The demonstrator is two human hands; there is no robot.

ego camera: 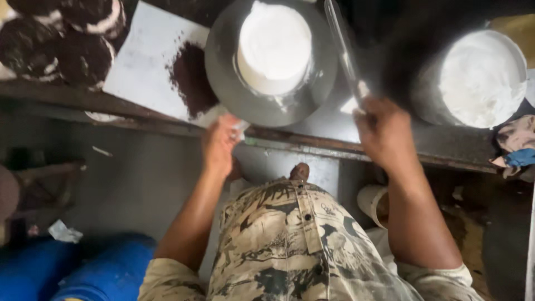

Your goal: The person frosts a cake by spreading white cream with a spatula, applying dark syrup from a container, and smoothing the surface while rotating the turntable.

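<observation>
A round white frosted cake (pixel 274 45) stands on a grey metal turntable (pixel 223 72) at the table's near edge. My left hand (pixel 220 144) sits at the turntable's near rim, fingers pinched on its edge or a small white scrap; I cannot tell which. My right hand (pixel 383 131) grips the handle of a long metal spatula (pixel 341 44), whose blade reaches up past the cake's right side, apart from it.
A big metal bowl of white cream (pixel 480 78) stands at the right. A white board (pixel 150 61) carries dark crumbs (pixel 192 78). Dark crumb-coated cakes (pixel 61 39) lie top left. Cloth (pixel 518 146) is at the right edge, blue drums (pixel 83 270) below left.
</observation>
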